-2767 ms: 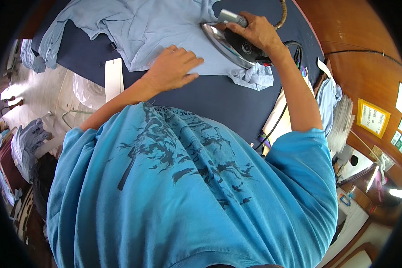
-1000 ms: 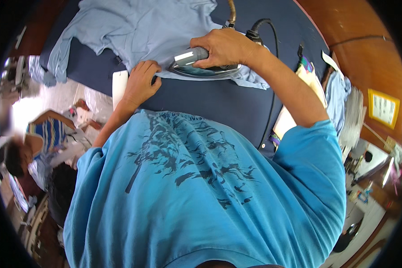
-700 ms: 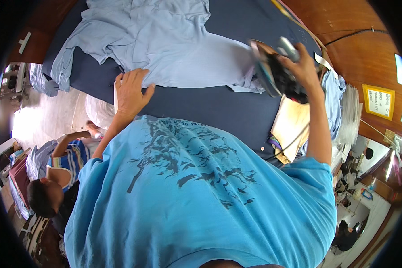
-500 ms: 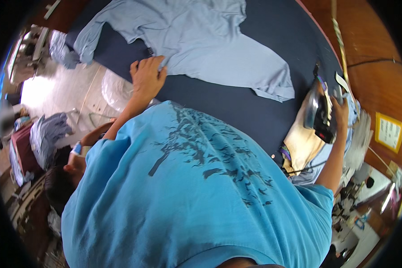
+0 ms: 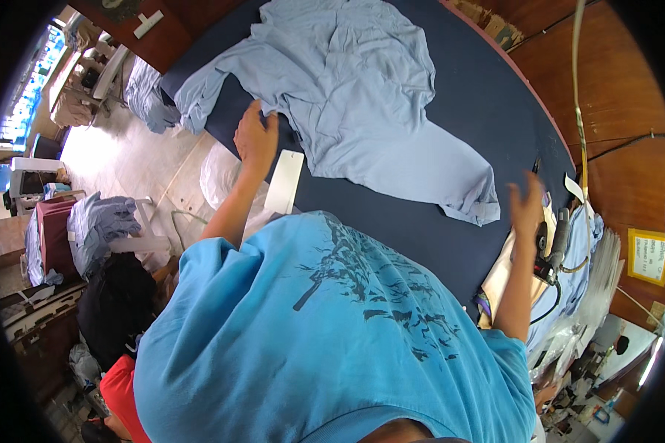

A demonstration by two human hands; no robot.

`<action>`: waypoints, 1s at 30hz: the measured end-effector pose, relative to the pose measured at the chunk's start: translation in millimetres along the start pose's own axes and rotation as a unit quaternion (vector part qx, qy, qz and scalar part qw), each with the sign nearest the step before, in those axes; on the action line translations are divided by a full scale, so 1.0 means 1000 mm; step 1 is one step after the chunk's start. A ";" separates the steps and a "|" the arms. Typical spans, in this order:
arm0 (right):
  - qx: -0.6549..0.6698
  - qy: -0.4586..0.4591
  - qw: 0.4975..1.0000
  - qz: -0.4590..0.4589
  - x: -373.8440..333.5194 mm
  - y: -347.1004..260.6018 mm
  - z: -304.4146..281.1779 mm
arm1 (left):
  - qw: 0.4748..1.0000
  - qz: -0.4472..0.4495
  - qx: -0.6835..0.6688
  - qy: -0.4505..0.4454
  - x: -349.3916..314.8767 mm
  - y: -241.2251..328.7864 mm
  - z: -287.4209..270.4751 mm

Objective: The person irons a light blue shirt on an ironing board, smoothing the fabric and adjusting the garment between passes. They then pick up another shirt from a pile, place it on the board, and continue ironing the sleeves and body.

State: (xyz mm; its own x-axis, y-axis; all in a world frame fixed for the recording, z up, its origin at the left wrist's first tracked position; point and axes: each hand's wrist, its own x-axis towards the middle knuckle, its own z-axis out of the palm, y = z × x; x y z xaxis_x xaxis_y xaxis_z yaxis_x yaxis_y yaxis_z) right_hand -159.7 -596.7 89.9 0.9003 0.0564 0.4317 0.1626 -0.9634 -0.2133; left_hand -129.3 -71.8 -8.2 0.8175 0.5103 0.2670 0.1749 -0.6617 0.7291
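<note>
A light blue long-sleeved shirt (image 5: 362, 96) lies spread and creased on the dark blue ironing table (image 5: 488, 111). One sleeve reaches right, the other toward the far left. My left hand (image 5: 257, 140) is at the shirt's left edge, fingers loosely apart; whether the fingertips touch the cloth is hard to tell. Beside that wrist, at the table's near edge, is a white card (image 5: 284, 181) with a small hole. My right hand (image 5: 525, 205), slightly blurred, is raised with fingers spread and nothing in them. Just beyond it, an iron (image 5: 545, 267) rests on a scorched cream cloth (image 5: 499, 284), partly hidden by my forearm.
A cord or hose (image 5: 580, 96) hangs down at the right beside the wooden wall (image 5: 628, 74). Clear plastic packages (image 5: 595, 295) are stacked past the iron. To the left are a plastic bag (image 5: 218, 177), piled garments (image 5: 100, 229) and a person in red (image 5: 122, 399).
My right hand has let go of the iron and moved left, opening. My left hand stays by the shirt's edge. The white card now shows near it. The whole view has shifted.
</note>
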 end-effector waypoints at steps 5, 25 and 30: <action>0.232 -0.174 0.956 -0.037 0.042 -0.141 0.097 | 0.939 -0.297 -0.168 -0.045 0.078 -0.064 0.041; 0.586 -0.173 0.692 0.383 0.209 -0.210 0.239 | 0.755 -0.185 -0.605 -0.171 0.074 -0.002 -0.165; 0.797 0.162 0.512 0.275 0.232 -0.204 0.092 | 0.729 -0.162 -0.662 0.057 0.243 0.066 -0.205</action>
State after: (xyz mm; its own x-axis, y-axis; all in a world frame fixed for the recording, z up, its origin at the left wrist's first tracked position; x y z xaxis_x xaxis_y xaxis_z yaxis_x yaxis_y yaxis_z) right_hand 53.5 -363.1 152.7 0.9148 -0.4037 -0.0096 0.2764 0.6433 -0.7140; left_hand -31.5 121.2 234.1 0.7867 0.6145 -0.0584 -0.3969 0.5760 0.7147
